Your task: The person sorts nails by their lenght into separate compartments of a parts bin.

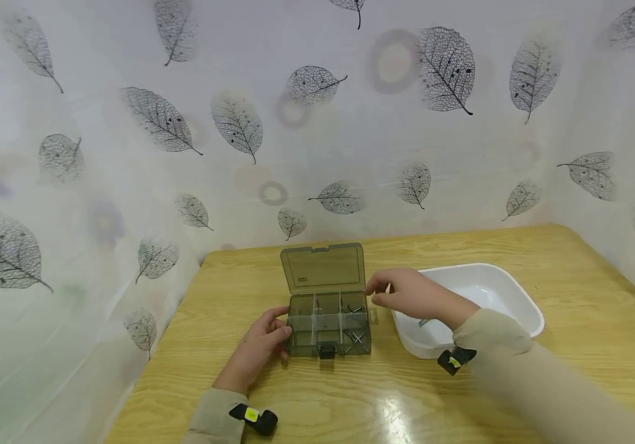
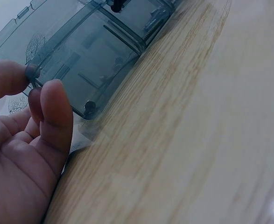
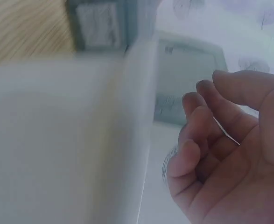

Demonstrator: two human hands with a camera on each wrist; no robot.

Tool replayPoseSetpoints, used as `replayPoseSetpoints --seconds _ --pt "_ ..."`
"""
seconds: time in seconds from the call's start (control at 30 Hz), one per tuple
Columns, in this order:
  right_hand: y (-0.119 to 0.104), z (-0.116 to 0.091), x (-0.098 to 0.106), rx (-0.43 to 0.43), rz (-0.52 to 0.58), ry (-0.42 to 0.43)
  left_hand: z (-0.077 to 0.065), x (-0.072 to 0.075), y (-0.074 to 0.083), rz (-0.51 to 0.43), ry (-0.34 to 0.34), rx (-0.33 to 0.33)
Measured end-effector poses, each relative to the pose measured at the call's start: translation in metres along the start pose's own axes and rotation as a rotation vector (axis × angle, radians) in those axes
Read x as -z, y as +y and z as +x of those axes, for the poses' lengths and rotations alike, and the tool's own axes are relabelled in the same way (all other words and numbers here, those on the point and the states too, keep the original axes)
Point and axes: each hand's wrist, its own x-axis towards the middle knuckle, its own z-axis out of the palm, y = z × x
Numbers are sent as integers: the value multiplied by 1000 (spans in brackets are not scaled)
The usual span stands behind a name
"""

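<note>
A grey see-through compartment box (image 1: 328, 351) stands on the table with its lid (image 1: 325, 268) raised at the back. Slim metal pieces (image 1: 355, 337) lie crossed in its front right compartment, with more of them in the back right one. My left hand (image 1: 262, 342) holds the box's left side, thumb and fingers at its edge in the left wrist view. Just off the box's right side is my right hand (image 1: 409, 296), its fingers loosely bent. Nothing shows between those fingers (image 3: 200, 123) in the right wrist view.
To the right of the box, a white plastic tray (image 1: 528, 308) sits partly under my right forearm, with a small metal piece (image 1: 424, 322) inside. Leaf-printed sheeting (image 1: 351, 135) rises behind and along both sides of the wooden table (image 1: 351, 407).
</note>
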Motion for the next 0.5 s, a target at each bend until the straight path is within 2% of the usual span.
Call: replayPoseSetpoints --seconds 0.2,0.5 --pt "29 -20 16 -56 40 -25 1 0 -1 1 3 7" --pt "77 -35 22 -32 -61 -50 0 1 -1 -4 6 -4"
